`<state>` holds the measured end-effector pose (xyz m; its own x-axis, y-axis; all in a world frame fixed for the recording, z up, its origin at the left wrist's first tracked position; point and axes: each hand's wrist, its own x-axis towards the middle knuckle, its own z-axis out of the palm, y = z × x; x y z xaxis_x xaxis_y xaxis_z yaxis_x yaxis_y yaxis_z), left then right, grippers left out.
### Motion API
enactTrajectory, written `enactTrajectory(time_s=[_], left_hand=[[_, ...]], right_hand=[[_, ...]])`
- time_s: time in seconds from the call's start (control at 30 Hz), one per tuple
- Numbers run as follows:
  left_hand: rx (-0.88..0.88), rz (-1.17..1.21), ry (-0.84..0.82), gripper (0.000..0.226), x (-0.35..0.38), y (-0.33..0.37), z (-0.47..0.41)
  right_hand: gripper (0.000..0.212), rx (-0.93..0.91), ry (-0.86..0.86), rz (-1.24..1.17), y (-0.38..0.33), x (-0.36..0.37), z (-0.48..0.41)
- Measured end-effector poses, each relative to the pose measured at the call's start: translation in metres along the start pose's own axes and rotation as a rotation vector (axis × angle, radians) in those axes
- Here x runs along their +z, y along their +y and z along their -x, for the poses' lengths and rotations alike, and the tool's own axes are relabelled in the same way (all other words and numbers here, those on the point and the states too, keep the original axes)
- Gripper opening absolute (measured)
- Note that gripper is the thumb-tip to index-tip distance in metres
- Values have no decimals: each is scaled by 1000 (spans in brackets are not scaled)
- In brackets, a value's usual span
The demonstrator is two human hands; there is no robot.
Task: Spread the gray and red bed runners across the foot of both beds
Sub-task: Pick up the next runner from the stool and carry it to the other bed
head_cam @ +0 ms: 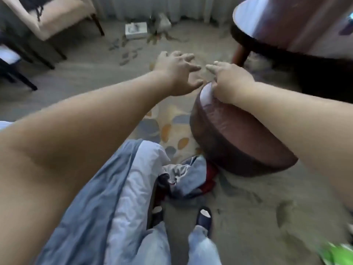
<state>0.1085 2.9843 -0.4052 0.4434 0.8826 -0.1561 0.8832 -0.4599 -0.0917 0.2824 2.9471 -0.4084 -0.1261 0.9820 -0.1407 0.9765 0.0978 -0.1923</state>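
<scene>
2 hands [176, 72] [230, 83] reach near 1 runner [188, 177], 1 ottoman [238, 138].

Soft daylight comes through the curtains [133, 6] at the top of the frame, leaving a pale sheen on the round table [267, 20] at upper right and dark shadow beneath it. Everything is motion-blurred; wide-angle distortion bends the edges

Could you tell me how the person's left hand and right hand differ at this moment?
The left hand hangs in the air, touching nothing; the right hand lies against the rim of the round stool. The left hand's fingers are spread; the right hand's are blurred, so grip is unclear. Both reach forward.
</scene>
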Motion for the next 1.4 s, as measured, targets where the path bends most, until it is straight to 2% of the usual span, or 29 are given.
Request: enactTrajectory(time_s=[0.07,0.27,0.33,0.4,0.53,0.67,0.8,0.87,0.93,1.0,1.07,1.17,1.23,1.33,1.4], left_hand=[[88,10,-94,74,104,11,-10],[196,85,-472,75,408,65,9],[271,50,-601,70,490,86,24],[281,22,-661,73,560,99,34],[158,121,-834,96,663,119,31],[101,147,-909,114,740,149,12],[50,247,-855,134,811,183,-5],[9,311,-862,128,841,191,-9],[42,327,-885,102,861,195,-15],[159,297,-827,62,865,199,-22],[234,220,-757,38,844,204,-23],[310,115,-750,41,788,211,-15],[352,87,-733,44,734,210,-13],[396,67,-699,37,619,207,-18],[387,60,-737,43,533,206,-9]], right_hand=[[55,-19,-95,-12,13,100,-9],[61,-34,-358,34,48,389,9],[54,-82,-468,117,63,467,28],[54,-117,-535,173,79,535,43],[66,30,-697,134,108,642,52],[89,228,-810,-28,129,733,50],[121,247,-751,-84,145,808,37],[118,249,-731,-57,151,838,33],[93,256,-718,1,158,859,30],[61,246,-719,8,162,867,31],[51,246,-726,-18,160,860,40],[61,284,-745,-73,158,821,64],[58,292,-720,-119,159,775,76],[43,299,-659,-195,155,672,85],[40,248,-637,-189,149,588,93]])
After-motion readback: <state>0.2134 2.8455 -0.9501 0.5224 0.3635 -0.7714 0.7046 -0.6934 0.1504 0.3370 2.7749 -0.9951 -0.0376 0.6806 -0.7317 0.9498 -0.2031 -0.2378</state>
